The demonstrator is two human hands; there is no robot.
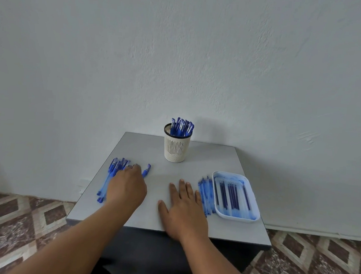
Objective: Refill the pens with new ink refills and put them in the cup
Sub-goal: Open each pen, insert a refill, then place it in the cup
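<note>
A pile of blue pens (113,175) lies on the left side of the grey table (205,160). My left hand (126,188) is on the pile's right edge with its fingers curled down, and it holds one pen (147,170) whose capped end sticks out to the right of the fingers. My right hand (184,207) lies flat on the table with straight, spread fingers and holds nothing. A white slotted cup (176,146) at the back holds several blue capped pens. Loose refills (205,192) lie beside a white tray (233,218) that holds more refills.
The table stands against a pale wall, with patterned floor tiles to either side. The tray sits close to the table's right edge, and its inside is smeared with blue ink.
</note>
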